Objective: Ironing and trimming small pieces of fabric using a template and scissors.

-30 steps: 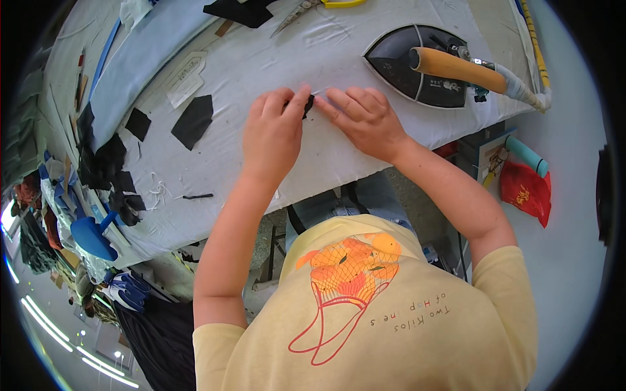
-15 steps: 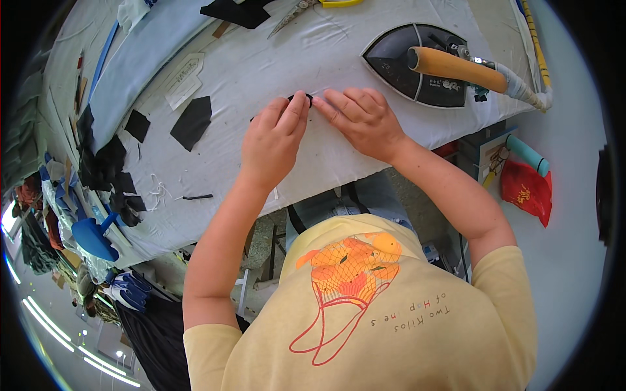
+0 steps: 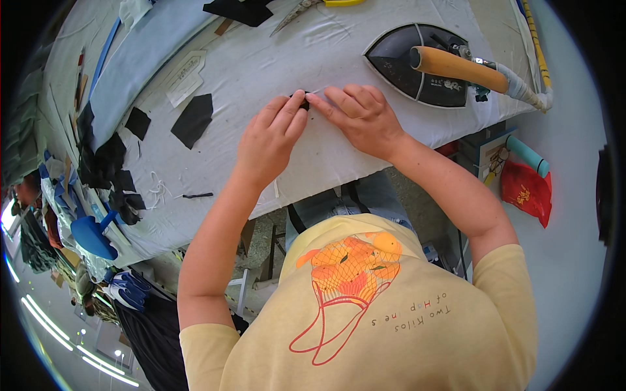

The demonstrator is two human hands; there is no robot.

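A small piece of black fabric [image 3: 304,103] sits between my two hands on the white-covered table; most of it is hidden by my fingers. My left hand [image 3: 272,130] pinches it with the fingertips. From the other side, my right hand [image 3: 364,118] meets it with thumb and forefinger, the remaining fingers curled in. To the right of that hand an iron [image 3: 391,62] with a wooden handle rests on the cloth. Left of my hands lie a black fabric piece with a pointed end [image 3: 192,121] and a smaller black scrap [image 3: 137,124].
A pale paper or card template [image 3: 186,78] lies beyond the scraps, near light blue fabric [image 3: 140,58]. Scissors [image 3: 297,14] and more black cloth [image 3: 238,11] are at the far edge. Dark scraps [image 3: 107,159] pile up at left. A red bag [image 3: 525,193] hangs below the table's right end.
My left hand has tilted and shifted slightly left, its fingertips still at the black fabric. More of the fabric now shows between the hands. My right hand stays almost where it was.
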